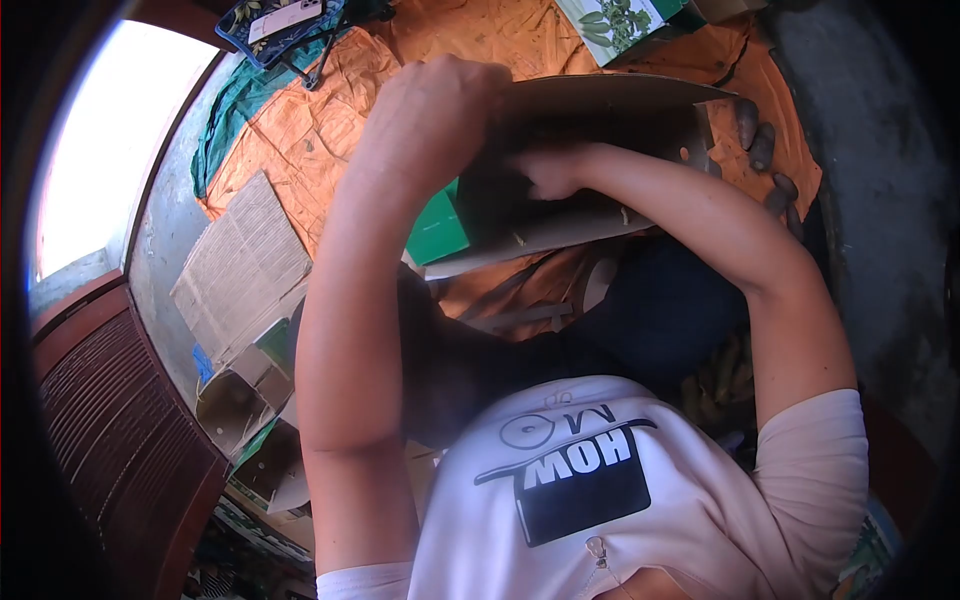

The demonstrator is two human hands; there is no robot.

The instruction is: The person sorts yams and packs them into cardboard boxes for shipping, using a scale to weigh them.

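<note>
Brown corrugated cardboard sheet (245, 265) lies flat at the left, on the edge of an orange tarp (320, 130) that covers the floor; below it sit a few small open cardboard boxes (240, 400), and beside those runs a dark wooden louvred door (120, 440). At the top left a phone (285, 18) rests on a patterned case or pouch (hard to say which), with dark cord next to it.

Moving toward the middle, the left hand (440, 100) comes over the top edge of a large folded carton (600, 160), which is held above the tarp in front of the person's chest. Its fingers curl down behind the carton's flap, so they appear closed on the edge, though the tips are hidden. A green printed face (437, 232) of the carton shows just under that forearm.

The right hand (550, 170) presses against the inner side of the same carton, fingers bunched together and touching the card. Farther right, a foot (765, 150) rests at the carton's far end, toes on the tarp. At the top, a green box with leaf pictures (620, 22) lies well apart from the hands. Grey concrete floor (880, 200) runs along the right.
</note>
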